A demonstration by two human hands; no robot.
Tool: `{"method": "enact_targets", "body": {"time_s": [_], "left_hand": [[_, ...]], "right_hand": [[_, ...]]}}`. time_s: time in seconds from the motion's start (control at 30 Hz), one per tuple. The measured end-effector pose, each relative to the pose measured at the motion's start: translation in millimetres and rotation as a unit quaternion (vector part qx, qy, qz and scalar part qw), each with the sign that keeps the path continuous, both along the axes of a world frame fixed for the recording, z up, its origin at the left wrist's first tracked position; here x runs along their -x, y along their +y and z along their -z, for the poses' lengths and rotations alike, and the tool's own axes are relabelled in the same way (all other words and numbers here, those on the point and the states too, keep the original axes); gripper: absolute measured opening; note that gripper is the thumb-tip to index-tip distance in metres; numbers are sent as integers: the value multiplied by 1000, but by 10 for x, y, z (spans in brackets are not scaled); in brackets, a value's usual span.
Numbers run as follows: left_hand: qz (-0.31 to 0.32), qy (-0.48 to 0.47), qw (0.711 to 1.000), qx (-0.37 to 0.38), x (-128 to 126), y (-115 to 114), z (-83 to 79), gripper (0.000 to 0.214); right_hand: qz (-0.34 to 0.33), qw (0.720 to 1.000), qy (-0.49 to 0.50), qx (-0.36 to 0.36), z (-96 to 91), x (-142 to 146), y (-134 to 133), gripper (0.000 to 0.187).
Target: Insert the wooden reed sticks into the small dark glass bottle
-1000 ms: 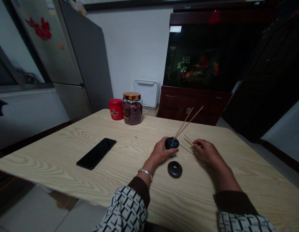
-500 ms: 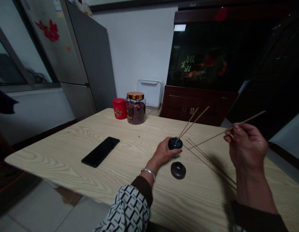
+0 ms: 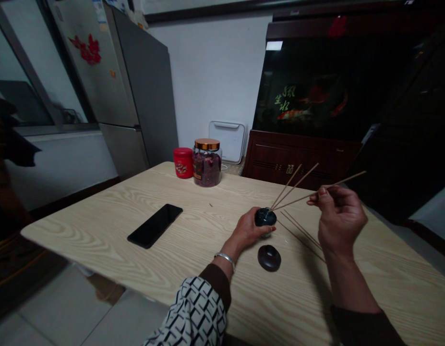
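My left hand [image 3: 248, 228] is wrapped round a small dark glass bottle [image 3: 265, 217] standing on the table. Two thin brown reed sticks [image 3: 293, 182] lean up and to the right out of its mouth. My right hand [image 3: 339, 211] pinches another reed stick [image 3: 346, 179] near its middle; the lower end of that stick meets the bottle's mouth, though I cannot tell how deep it goes. More loose reed sticks [image 3: 301, 229] lie on the table under my right hand, partly hidden by it. A round dark cap [image 3: 269, 258] rests in front of the bottle.
A black phone [image 3: 155, 226] lies on the wooden table [image 3: 193, 259] at left. Towards the back edge stand a red canister [image 3: 183, 163] and a glass jar [image 3: 207, 166] with a copper-coloured lid. A fish tank [image 3: 312, 96] and a fridge [image 3: 146, 96] are beyond.
My right hand has moved left and brought its stick's end to the bottle's mouth. My left hand still holds the bottle. The whole view has shifted slightly.
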State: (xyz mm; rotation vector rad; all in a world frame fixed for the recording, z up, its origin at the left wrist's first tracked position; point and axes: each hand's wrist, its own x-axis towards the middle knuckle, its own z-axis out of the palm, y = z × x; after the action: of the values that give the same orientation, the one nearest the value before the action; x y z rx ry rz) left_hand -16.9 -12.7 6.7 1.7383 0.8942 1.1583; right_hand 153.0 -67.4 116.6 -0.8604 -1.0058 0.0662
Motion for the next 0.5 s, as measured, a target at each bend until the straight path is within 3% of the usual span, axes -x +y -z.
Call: {"method": "enact_targets", "body": {"time_s": [0.27,0.33,0.4,0.43,0.5], "left_hand": [[-5,6,1000,-13,1,-12,-15,62],[-2,3,1000,-8,3,-22,-29,61],[-2,1,1000,-6,4,-25,-36,60],[-2,0,1000,-6,4,-24,-36,59],[-1,-4,1000,-6,5,-20,-30,59]], "right_hand": [[-102,975,-100,168,195,101,147,28],[-81,975,-100,182,241,-54,138,30],[-11,967,-131,217,332,-335,127,29],[32,950,-173,259,403,-507,125,26],[84,880,-285,370,582,-854,134,16]]}}
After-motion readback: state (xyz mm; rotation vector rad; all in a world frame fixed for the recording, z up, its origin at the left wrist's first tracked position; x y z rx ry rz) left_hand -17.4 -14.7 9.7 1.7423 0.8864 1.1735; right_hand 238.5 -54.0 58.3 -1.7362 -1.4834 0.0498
